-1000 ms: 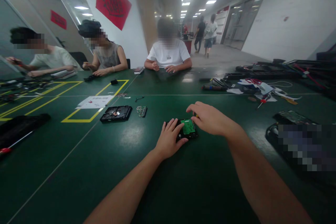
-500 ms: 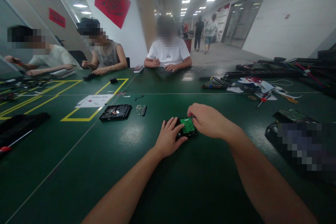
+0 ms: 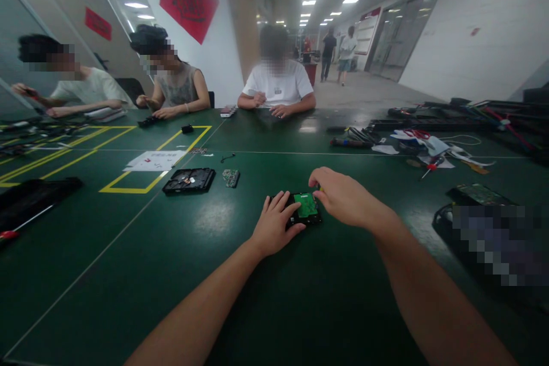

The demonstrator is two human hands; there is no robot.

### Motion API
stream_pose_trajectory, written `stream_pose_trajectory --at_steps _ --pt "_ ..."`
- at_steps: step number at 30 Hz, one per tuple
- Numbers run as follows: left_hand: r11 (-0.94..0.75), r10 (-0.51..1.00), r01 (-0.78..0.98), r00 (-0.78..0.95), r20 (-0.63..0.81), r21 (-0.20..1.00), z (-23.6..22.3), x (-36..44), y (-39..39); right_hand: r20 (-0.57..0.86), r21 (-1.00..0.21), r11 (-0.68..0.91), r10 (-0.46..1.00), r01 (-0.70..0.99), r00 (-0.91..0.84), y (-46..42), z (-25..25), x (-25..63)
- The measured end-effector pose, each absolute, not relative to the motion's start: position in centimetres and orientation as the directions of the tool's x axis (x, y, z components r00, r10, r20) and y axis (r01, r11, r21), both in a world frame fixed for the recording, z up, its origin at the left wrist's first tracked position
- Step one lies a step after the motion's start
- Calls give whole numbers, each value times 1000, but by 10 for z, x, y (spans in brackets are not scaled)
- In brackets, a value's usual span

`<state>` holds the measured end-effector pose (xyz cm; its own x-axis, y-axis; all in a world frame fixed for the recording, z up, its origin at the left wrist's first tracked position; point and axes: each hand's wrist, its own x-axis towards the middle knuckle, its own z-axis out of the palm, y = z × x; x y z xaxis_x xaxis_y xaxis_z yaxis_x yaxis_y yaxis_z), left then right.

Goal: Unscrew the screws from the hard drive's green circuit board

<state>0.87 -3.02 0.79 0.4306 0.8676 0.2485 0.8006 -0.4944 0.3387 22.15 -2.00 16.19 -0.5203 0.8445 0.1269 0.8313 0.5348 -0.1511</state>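
Observation:
A black hard drive with a green circuit board facing up lies on the green table. My left hand grips its left end, fingers spread over the top and the thumb along the near edge. One finger reaches onto the board. Over the drive's far right corner, my right hand is closed in a pinch. A bit of yellow shows between its fingers, part of a small tool mostly hidden by the hand. To the left lie an open black casing and a loose circuit board.
A white paper lies by yellow tape at left. A red-handled screwdriver rests in a black tray. On the right are cables, cloths, another screwdriver and a dark device. Several people sit across the table.
My right hand has shifted slightly on the drive's far corner, and yellow now shows between its fingers. My left hand stays on the hard drive. The view has tilted a little.

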Motion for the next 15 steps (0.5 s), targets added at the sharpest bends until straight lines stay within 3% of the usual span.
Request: stream_pose_trajectory --at_steps 4,8,15 --pt "-498 865 804 435 251 324 6 8 -30 95 -134 540 842 831 -531 -18 163 229" --pt "-496 866 806 434 249 323 7 8 -30 111 -21 420 903 907 -416 -17 162 222" --pt "-492 869 804 428 249 335 6 8 -29 143 66 260 953 963 -267 -19 163 217"
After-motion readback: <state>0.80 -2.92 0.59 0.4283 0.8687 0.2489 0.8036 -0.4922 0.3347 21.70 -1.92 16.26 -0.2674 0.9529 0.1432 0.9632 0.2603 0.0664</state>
